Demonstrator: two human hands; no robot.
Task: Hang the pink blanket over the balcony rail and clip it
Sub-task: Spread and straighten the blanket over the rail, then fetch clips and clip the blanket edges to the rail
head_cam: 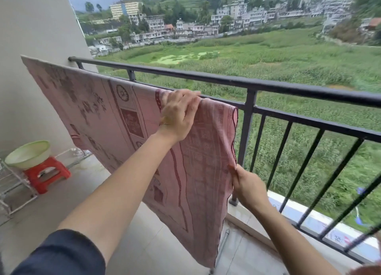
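Observation:
The pink patterned blanket (107,110) hangs spread out along a line just inside the black balcony rail (226,80), its right end draping down toward the floor. What carries its top edge is hidden under the cloth. My left hand (179,114) lies on the blanket's top edge, fingers curled over the fold. My right hand (247,186) pinches the blanket's right side edge lower down, close to a rail post (247,130). No clip is in view.
A pale green basin (28,154) sits on a red plastic stool (48,172) at the left by the wall. A white wire rack (12,190) stands at the far left. Tiled floor lies below; fields and buildings lie beyond the rail.

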